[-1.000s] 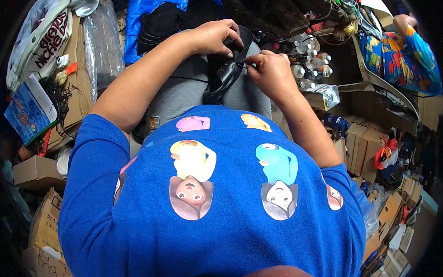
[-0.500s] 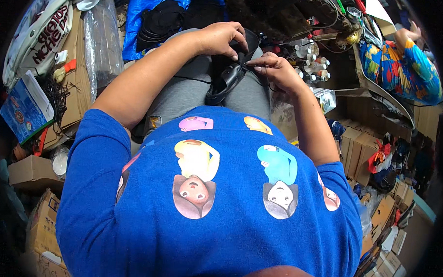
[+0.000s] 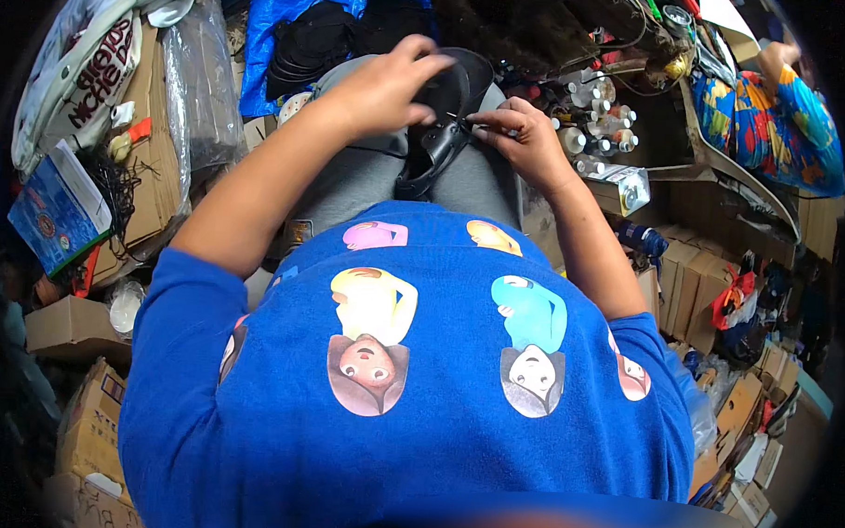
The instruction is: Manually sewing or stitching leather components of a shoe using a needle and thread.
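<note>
A black shoe or sandal (image 3: 433,151) lies across my lap, between the grey-trousered thighs, with its wide dark end pointing away from me. At its middle, my right hand (image 3: 529,142) pinches thumb and forefinger together close to the strap. What sits between those fingertips is too small to name. A thin pale glint shows on the shoe just left of them. My left hand (image 3: 387,88) is raised over the shoe's left side, blurred by motion, its thumb and fingers apart with nothing visible in them.
Several small clear bottles (image 3: 600,117) stand beyond my right hand. A black coiled pile (image 3: 309,51) rests on a blue plastic sheet (image 3: 263,35) ahead. Cardboard (image 3: 151,175) and a blue booklet (image 3: 60,209) are on the left. Another person's patterned sleeve (image 3: 785,132) appears far right.
My left hand has pulled back up and left from the shoe, its fingers spreading. My right hand stays pinched in nearly the same place.
</note>
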Demonstrator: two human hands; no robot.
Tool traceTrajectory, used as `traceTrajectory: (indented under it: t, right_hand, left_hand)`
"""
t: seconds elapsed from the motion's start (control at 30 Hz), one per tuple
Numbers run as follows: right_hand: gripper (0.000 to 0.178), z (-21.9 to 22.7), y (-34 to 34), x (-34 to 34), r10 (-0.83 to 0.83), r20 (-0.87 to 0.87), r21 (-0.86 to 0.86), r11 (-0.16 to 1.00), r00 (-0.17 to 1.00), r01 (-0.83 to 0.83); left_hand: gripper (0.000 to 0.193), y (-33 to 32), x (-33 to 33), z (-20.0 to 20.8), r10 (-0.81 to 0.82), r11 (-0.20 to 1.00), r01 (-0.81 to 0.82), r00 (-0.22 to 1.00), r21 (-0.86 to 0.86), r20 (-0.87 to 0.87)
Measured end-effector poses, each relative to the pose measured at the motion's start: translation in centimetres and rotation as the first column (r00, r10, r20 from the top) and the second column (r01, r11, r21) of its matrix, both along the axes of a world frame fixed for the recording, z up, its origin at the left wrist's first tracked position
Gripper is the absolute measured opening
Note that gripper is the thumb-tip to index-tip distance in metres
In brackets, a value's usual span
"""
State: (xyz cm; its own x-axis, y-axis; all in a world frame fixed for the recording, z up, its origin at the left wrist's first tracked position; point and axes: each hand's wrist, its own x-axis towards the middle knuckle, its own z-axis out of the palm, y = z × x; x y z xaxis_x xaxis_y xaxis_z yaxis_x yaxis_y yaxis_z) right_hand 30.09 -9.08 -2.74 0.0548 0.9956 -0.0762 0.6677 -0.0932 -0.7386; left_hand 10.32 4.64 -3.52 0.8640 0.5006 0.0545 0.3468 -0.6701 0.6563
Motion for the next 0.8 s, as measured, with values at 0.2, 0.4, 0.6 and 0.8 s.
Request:
traceTrajectory:
  t: [0.2,0.4,0.6,0.8]
  right_hand:
    - [0.031,0.3,-1.4,0.1,0.034,0.005,-0.019,0.999,0.999,-0.034]
    - [0.042,0.8,-2.4,-1.5,0.048,0.325,0.056,0.996,0.944,-0.07]
    - [0.044,0.3,-3.4,-2.3,0.051,0.472,0.07,0.993,0.88,-0.095]
    - [0.042,0.0,-2.9,-1.2,0.06,0.352,0.021,0.997,0.934,-0.072]
  left_hand:
    - [0.032,0.0,-5.4,0.9,-0.269,0.957,0.239,0.944,-0.165,-0.19]
    - [0.015,7.7,-9.2,-2.6,0.488,0.82,-0.455,0.873,0.347,-0.01]
    - [0.051,1.2,-6.1,-0.1,0.235,0.969,-0.24,0.968,0.059,0.084]
    - [0.021,-3.4,-3.5,-0.9,0.11,0.924,-0.133,0.99,0.359,0.086]
